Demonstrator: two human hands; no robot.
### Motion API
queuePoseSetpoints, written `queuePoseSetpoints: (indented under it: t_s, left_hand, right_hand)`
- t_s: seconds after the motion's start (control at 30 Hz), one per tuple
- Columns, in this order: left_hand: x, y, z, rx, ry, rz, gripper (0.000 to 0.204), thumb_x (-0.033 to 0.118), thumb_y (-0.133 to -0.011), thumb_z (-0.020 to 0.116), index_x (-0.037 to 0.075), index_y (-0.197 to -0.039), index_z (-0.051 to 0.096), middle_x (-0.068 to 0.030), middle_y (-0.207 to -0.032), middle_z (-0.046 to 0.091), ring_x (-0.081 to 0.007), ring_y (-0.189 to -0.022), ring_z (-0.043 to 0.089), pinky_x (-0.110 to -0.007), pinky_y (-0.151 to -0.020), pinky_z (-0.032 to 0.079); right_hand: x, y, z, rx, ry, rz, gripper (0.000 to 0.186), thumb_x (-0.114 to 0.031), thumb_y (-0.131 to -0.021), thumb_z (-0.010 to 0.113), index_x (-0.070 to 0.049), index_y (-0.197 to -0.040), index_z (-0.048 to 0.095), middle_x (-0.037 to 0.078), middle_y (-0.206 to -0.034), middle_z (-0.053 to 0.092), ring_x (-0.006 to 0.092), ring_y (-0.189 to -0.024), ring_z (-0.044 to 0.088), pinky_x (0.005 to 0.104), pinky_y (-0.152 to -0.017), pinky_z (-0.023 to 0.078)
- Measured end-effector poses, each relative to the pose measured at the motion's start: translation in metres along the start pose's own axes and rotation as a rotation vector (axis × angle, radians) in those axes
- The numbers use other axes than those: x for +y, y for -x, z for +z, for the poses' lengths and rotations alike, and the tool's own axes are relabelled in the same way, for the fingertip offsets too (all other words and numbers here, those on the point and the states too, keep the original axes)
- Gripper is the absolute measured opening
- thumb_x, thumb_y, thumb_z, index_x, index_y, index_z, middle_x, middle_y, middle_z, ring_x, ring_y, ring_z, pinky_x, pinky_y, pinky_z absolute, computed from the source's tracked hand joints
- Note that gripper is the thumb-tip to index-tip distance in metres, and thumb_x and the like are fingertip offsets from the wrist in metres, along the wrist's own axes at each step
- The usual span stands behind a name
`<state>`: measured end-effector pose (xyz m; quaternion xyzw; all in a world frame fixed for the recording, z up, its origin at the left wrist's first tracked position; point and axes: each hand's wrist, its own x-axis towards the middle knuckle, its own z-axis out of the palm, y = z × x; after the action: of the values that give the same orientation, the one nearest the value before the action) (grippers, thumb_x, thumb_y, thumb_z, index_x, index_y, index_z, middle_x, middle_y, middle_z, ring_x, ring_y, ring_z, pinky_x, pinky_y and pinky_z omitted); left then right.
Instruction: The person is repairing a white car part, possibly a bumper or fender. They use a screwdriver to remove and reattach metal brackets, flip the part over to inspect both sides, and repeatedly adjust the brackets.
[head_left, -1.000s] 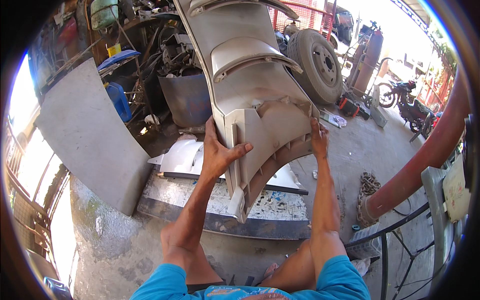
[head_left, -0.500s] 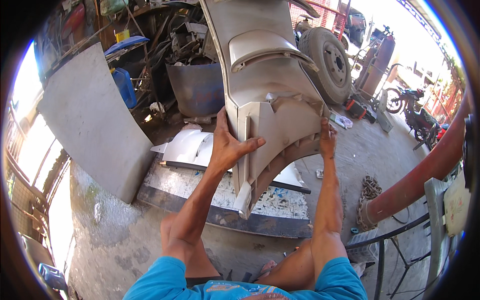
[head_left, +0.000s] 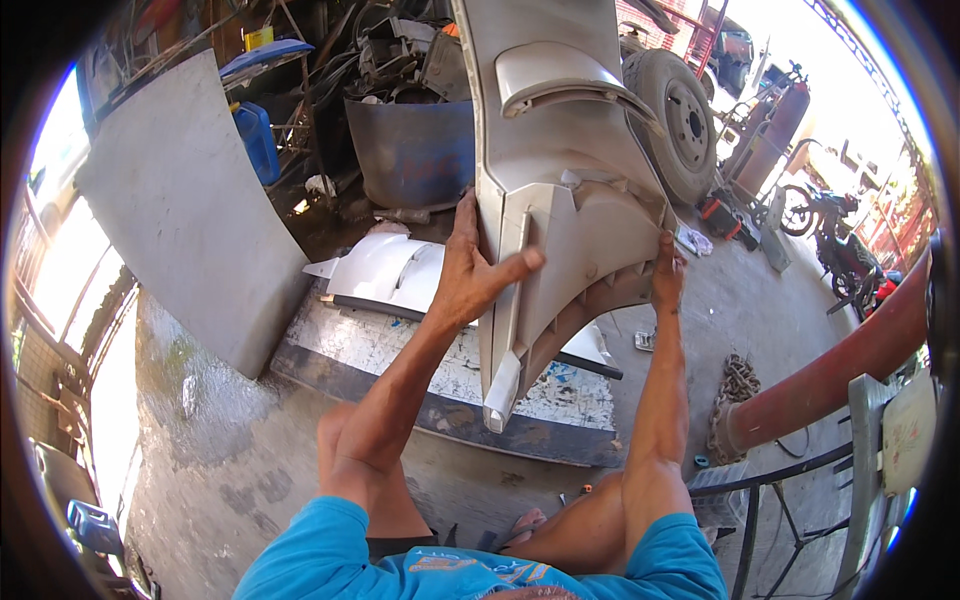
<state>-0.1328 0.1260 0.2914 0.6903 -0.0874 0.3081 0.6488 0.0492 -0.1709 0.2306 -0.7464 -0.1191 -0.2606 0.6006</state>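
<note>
A long grey car bumper (head_left: 555,235) is held up in front of me, its far end running out past the top of the picture. A curved, arch-like edge with ribs faces me at its lower right. My left hand (head_left: 470,275) grips its left edge, the thumb stretched across the front face and the fingers behind, partly hidden. At the right edge, by the end of the arch, my right hand (head_left: 668,275) is closed on the bumper. Beneath it a white curved panel (head_left: 395,272) lies on a low, paint-worn board (head_left: 335,350).
On the left leans a large grey sheet panel (head_left: 195,210). A blue-grey drum (head_left: 410,150) full of scrap parts stands behind. To the right are a truck wheel (head_left: 685,115), a red pipe (head_left: 820,380), a chain (head_left: 738,385) and a motorcycle (head_left: 835,240).
The bumper has shifted a little to the right and slightly upward in the picture, with both hands keeping their hold. My left thumb has moved slightly with it.
</note>
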Motion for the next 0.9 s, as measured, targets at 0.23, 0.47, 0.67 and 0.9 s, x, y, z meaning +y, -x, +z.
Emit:
queuePoseSetpoints:
  t_s: [0.23, 0.47, 0.67, 0.9]
  left_hand:
    - [0.002, -0.004, 0.000, -0.140, 0.256, 0.058, 0.091, 0.050, -0.095, 0.069, 0.001, -0.159, 0.029, -0.0177, -0.157, 0.039, -0.0260, -0.144, 0.037, -0.039, -0.119, 0.031]
    - [0.007, -0.005, 0.007, -0.194, 0.281, 0.099, 0.110, 0.044, -0.082, 0.085, 0.007, -0.164, 0.021, -0.0229, -0.162, 0.034, -0.0335, -0.152, 0.030, -0.043, -0.123, 0.026]
    - [-0.001, -0.006, 0.003, -0.145, 0.259, 0.158, 0.107, 0.040, -0.084, 0.082, 0.010, -0.165, 0.019, -0.0215, -0.160, 0.038, -0.0335, -0.148, 0.038, -0.044, -0.120, 0.033]
    - [-0.005, -0.011, 0.005, -0.235, 0.521, 0.070, 0.088, 0.026, -0.089, 0.074, 0.004, -0.161, 0.028, -0.0127, -0.153, 0.047, -0.0232, -0.140, 0.045, -0.036, -0.116, 0.034]
  right_hand:
    - [0.023, -0.008, -0.008, -0.001, 0.133, -0.068, 0.078, -0.075, -0.096, 0.046, -0.002, -0.090, 0.073, 0.001, -0.076, 0.061, 0.0133, -0.071, 0.048, 0.0349, -0.067, 0.042]
    - [0.048, -0.011, 0.003, -0.209, -0.180, 0.239, 0.083, -0.077, -0.096, 0.044, -0.002, -0.117, 0.071, 0.005, -0.099, 0.070, 0.0146, -0.082, 0.060, 0.0335, -0.071, 0.048]
    - [0.047, 0.004, 0.019, -0.312, -0.376, 0.423, 0.083, -0.073, -0.097, 0.048, -0.002, -0.139, 0.057, 0.012, -0.126, 0.067, 0.0208, -0.105, 0.067, 0.0348, -0.089, 0.055]
    - [0.017, 0.028, 0.025, -0.375, -0.355, 0.545, 0.086, -0.077, -0.094, 0.048, -0.007, -0.143, 0.052, 0.012, -0.129, 0.065, 0.0225, -0.111, 0.066, 0.0379, -0.094, 0.055]
